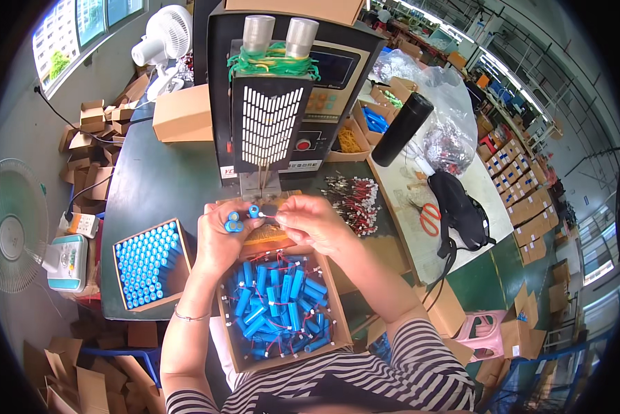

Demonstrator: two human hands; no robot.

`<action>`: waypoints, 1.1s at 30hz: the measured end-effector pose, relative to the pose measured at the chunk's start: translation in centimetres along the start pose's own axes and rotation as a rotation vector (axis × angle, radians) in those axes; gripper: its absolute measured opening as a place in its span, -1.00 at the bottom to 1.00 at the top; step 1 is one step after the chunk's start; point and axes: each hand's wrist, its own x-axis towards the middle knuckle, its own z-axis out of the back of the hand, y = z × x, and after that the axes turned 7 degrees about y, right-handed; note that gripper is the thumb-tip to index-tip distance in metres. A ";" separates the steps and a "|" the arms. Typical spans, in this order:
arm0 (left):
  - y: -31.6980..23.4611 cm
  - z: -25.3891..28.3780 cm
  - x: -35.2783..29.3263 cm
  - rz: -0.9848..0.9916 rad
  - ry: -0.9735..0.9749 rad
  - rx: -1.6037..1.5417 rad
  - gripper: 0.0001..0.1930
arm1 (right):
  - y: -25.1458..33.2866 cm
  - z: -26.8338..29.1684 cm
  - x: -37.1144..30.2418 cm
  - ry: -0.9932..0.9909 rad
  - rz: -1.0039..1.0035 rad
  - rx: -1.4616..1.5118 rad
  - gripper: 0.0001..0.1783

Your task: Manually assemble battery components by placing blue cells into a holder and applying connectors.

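Cells (233, 225) clasped in left hand (215, 239), end-on to view
Thin lead (268, 217) pinched in right hand (313, 222), just right of uppermost cell (254, 211)

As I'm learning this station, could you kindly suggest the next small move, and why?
Probably bring the uppermost blue cell to the thin metal pins: the left hand holds it near them, and the right hand appears to pinch a thin lead beside it.

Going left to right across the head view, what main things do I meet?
White fan, cardboard box of upright cells, left hand holding blue cylinders, right hand, orange-handled scissors, stacked cartons.
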 end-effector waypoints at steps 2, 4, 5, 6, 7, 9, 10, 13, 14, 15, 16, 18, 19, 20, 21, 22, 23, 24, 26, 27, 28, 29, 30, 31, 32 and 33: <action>-0.1 0.1 0.3 0.006 0.009 0.010 -0.80 | 0.2 -0.2 0.4 -0.030 0.024 0.025 -0.89; -0.4 0.3 1.0 0.058 0.097 0.102 -0.83 | 0.2 -0.4 0.7 -0.074 0.034 0.099 -0.89; 0.0 0.2 1.2 0.060 0.099 0.102 -0.83 | 0.2 -0.5 0.9 -0.075 0.033 0.102 -0.89; 0.4 0.0 1.5 0.026 0.081 0.095 -0.83 | 0.2 -0.5 1.1 -0.097 0.025 0.100 -0.90; 0.6 -0.2 1.7 -0.008 0.062 0.088 -0.84 | 0.2 -0.5 1.2 -0.120 0.016 0.099 -0.90; 0.5 -0.3 1.8 -0.025 0.062 0.042 -0.84 | 0.3 -0.7 1.3 -0.140 0.014 0.099 -0.90; 0.4 -0.3 1.9 -0.044 0.056 -0.003 -0.84 | 0.4 -0.7 1.3 -0.157 0.014 0.095 -0.90; 0.5 -0.4 1.9 -0.022 0.057 0.068 -0.84 | 0.5 -1.0 1.3 -0.206 0.020 0.101 -0.91; 0.5 -0.4 1.9 -0.021 0.058 0.069 -0.84 | 0.5 -1.0 1.3 -0.206 0.019 0.103 -0.91; 0.5 -0.4 1.8 -0.021 0.060 0.055 -0.84 | 0.5 -1.0 1.2 -0.204 0.018 0.102 -0.91; 0.5 -0.4 1.8 -0.022 0.061 0.041 -0.83 | 0.5 -1.0 1.2 -0.202 0.016 0.102 -0.91; 0.6 -0.3 1.7 -0.021 0.061 0.046 -0.83 | 0.5 -1.2 1.1 -0.204 0.019 0.103 -0.91; 0.7 -0.3 1.7 -0.020 0.060 0.050 -0.83 | 0.4 -1.3 1.1 -0.207 0.021 0.103 -0.91; 0.8 -0.4 1.6 -0.019 0.061 0.051 -0.83 | 0.3 -1.4 1.1 -0.208 0.020 0.104 -0.91; 0.9 -0.5 1.6 -0.017 0.062 0.036 -0.83 | 0.1 -1.3 1.1 -0.216 0.023 0.096 -0.91; 0.9 -0.5 1.6 -0.015 0.063 0.020 -0.83 | 0.0 -1.2 1.1 -0.225 0.025 0.088 -0.90; 0.9 -0.5 1.7 -0.012 0.063 0.019 -0.83 | 0.1 -1.2 1.2 -0.226 0.022 0.088 -0.90; 0.6 -0.3 1.6 -0.038 0.051 0.026 -0.83 | 0.2 -1.4 1.2 -0.221 0.022 0.090 -0.90; 0.6 -0.1 1.2 -0.055 0.042 0.032 -0.82 | 0.6 -1.8 0.9 -0.198 0.019 0.044 -0.89; 0.6 -0.2 1.4 -0.040 0.054 0.048 -0.81 | 0.3 -1.4 0.9 -0.184 0.035 0.058 -0.88; 0.6 -0.3 1.6 -0.026 0.068 0.064 -0.80 | 0.2 -1.1 0.9 -0.171 0.052 0.071 -0.88; 0.6 -0.4 1.7 -0.028 0.065 0.061 -0.80 | 0.3 -0.9 0.9 -0.172 0.053 0.067 -0.88; 0.8 -0.3 1.7 -0.032 0.065 0.121 -0.79 | 0.3 -0.9 0.8 -0.170 0.050 0.070 -0.86; 0.7 -0.3 1.8 -0.040 0.066 0.179 -0.78 | 0.4 -0.8 0.6 -0.172 0.049 0.073 -0.85; 0.5 0.1 1.2 -0.044 0.055 0.206 -0.75 | 0.6 -0.6 0.1 -0.193 0.056 0.073 -0.85; -0.5 0.7 0.5 0.078 0.204 0.011 -0.73 | 1.0 0.1 -0.6 -0.222 0.065 0.030 -0.83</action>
